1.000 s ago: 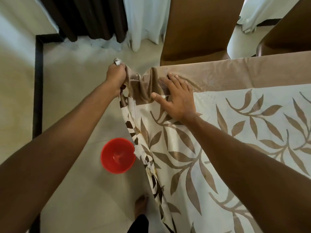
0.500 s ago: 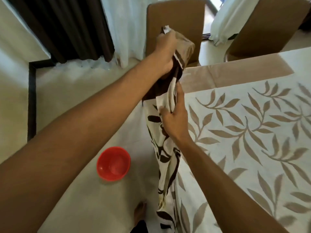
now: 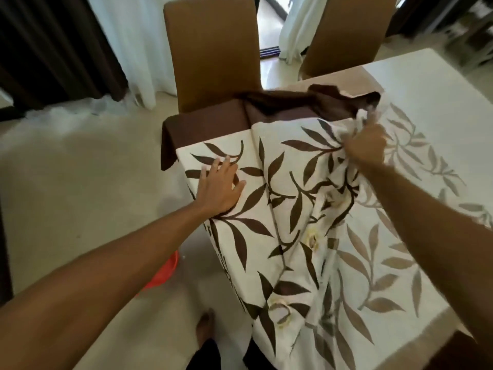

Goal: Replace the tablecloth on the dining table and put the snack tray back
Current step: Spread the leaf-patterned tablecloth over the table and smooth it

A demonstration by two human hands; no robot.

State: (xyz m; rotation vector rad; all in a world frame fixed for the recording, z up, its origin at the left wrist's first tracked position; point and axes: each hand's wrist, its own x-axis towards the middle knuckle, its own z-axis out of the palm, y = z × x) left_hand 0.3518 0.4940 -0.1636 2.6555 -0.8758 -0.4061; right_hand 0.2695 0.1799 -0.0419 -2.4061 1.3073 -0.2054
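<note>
Lowest, on the floor: a bare foot (image 3: pixel 205 324) and a red bowl (image 3: pixel 162 273), half hidden behind the left forearm. Higher up, left hand (image 3: pixel 218 188) laid flat with fingers spread on the leaf-print tablecloth (image 3: pixel 288 209), near the draped corner of the dining table (image 3: pixel 416 73); to its right and a little farther, right hand (image 3: pixel 365 148) clenched on a bunched handful of the same cloth, held above the tabletop, with the dark brown border (image 3: pixel 293 105) flopped back in folds just beyond. Past the table, a brown chair (image 3: pixel 213 49) close behind the corner and another chair (image 3: pixel 346 30) to its right, then white curtains (image 3: pixel 128 36) and dark curtains (image 3: pixel 53 44).
</note>
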